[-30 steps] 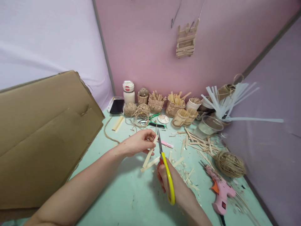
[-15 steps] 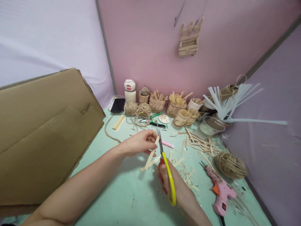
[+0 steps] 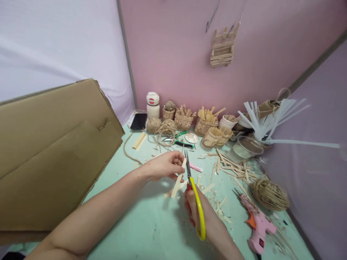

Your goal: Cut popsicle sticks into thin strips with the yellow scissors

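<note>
My left hand (image 3: 169, 165) is closed on a flat, pale wooden strip (image 3: 178, 182), pinched near its upper end, with the lower end slanting down toward me. My right hand (image 3: 195, 206) grips scissors (image 3: 200, 213) with yellow and red handles. The narrow metal blades point away from me and lie right beside the strip's upper end. Whether the blades touch the wood I cannot tell. Below the hands, another pale strip and small wood scraps (image 3: 218, 206) lie on the green table (image 3: 151, 227). A pink pen-like tool (image 3: 195, 167) rests just behind the scissors.
Brown cardboard (image 3: 59, 155) stands at the left. Twine (image 3: 165, 130), green-handled pliers (image 3: 184, 144) and baskets of sticks (image 3: 206, 121) line the back. At the right are a plastic cup (image 3: 245, 148), a twine ball (image 3: 269, 194) and a pink glue gun (image 3: 258, 227).
The view has shifted slightly, so most things sit a little further right. The strip in my left hand is tilted a bit more upright. Both hands keep their holds.
</note>
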Demonstrator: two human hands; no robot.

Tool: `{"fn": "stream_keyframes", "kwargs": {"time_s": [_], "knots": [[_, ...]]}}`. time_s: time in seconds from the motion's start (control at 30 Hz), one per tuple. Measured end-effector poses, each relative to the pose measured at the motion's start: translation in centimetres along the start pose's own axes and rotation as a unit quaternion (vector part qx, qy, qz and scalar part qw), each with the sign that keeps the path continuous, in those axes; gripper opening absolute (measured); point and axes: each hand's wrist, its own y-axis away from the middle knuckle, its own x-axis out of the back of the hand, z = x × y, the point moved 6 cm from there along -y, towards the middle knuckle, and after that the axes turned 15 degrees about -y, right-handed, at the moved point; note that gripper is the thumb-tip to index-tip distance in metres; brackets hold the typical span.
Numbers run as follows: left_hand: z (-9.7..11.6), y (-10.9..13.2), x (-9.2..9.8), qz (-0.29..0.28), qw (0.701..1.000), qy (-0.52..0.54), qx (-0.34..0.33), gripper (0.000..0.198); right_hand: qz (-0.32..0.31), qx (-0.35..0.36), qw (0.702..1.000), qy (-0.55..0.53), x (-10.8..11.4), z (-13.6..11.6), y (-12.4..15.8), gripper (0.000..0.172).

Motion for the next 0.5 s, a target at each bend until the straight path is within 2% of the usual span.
{"fn": "stream_keyframes", "kwargs": {"time_s": [0.5], "knots": [[-0.08,0.08,0.19,-0.031,0.999,-0.001,0.007,0.024,0.01,-0.019,1.0,0.0,0.25,0.69,0.25,0.047]]}}
